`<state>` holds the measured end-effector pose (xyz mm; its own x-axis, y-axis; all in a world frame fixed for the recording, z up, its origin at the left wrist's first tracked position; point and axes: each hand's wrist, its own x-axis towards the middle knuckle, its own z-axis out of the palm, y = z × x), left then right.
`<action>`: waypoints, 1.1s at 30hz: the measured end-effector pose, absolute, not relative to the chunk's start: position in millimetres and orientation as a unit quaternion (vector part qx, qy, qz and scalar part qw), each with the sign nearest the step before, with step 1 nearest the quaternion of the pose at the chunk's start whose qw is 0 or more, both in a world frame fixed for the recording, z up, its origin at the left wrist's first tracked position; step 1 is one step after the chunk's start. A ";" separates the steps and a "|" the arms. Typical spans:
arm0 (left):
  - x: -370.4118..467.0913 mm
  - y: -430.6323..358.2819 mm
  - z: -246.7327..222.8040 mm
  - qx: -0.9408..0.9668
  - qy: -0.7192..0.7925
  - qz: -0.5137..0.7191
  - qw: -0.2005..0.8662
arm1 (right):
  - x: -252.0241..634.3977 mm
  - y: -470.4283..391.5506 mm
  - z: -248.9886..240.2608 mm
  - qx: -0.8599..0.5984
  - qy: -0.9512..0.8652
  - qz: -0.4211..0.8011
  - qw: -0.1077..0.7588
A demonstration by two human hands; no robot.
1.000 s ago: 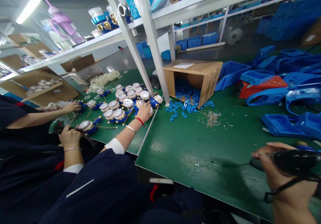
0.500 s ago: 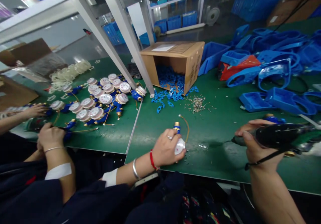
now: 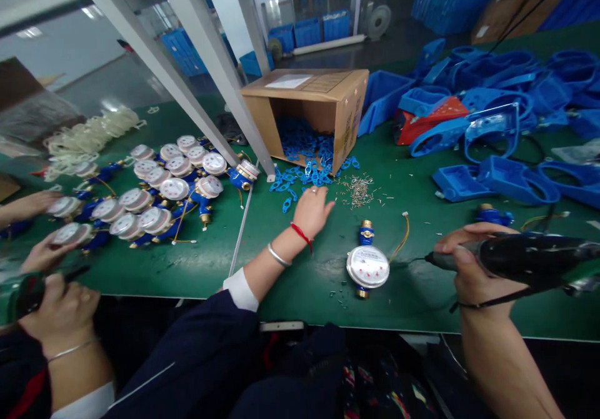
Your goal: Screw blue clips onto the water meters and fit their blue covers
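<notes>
Nearest my camera, I had the right hand (image 3: 473, 266) wrapped round a dark power screwdriver (image 3: 520, 257), its tip aimed toward the round-faced meter (image 3: 368, 267), which lay face up on the green worktop (image 3: 300, 291), touched by neither hand. At far left, a co-worker's hand (image 3: 63, 309) gripped another tool (image 3: 19, 297). Beyond the meter, the left hand (image 3: 312, 211) reached into the edge of some small blue clips (image 3: 319, 174); its fingertips were hidden, so I could not tell whether they had pinched one. I judged the step to be fetching a clip, and the next move to call for parting one cleanly from the pile. Loose metal fasteners (image 3: 360, 191) lay just right, more meters (image 3: 154, 220) to the left. Behind sat a tipped cardboard box (image 3: 349, 87) and large blue housings (image 3: 497, 172); farther off, blue crates (image 3: 308, 31) stood across the room.
</notes>
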<state>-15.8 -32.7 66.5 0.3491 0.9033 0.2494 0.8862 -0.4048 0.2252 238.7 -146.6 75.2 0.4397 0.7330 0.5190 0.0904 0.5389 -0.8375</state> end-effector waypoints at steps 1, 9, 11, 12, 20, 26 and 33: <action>-24.0 -15.9 58.6 0.804 0.578 0.139 0.015 | 238.9 -145.8 75.3 -0.428 -0.484 0.216 0.732; -31.7 -3.1 43.3 0.789 0.592 0.144 0.079 | 238.4 -138.0 76.4 -0.428 -0.491 0.206 0.730; -19.6 -23.6 49.1 0.770 0.549 0.233 0.228 | 239.5 -135.9 75.7 -0.429 -0.491 0.209 0.729; -12.2 -34.1 50.4 0.743 0.518 0.268 0.328 | 240.2 -134.9 75.2 -0.429 -0.492 0.212 0.728; 31.8 -75.8 27.1 0.660 0.492 0.258 0.506 | 241.4 -131.2 75.8 -0.414 -0.510 0.227 0.719; 19.5 -66.1 24.5 0.730 0.472 0.239 0.433 | 241.6 -130.9 78.4 -0.405 -0.503 0.231 0.728; 21.6 -2.6 2.3 0.830 0.471 0.223 0.200 | 242.1 -130.7 78.3 -0.443 -0.494 0.249 0.706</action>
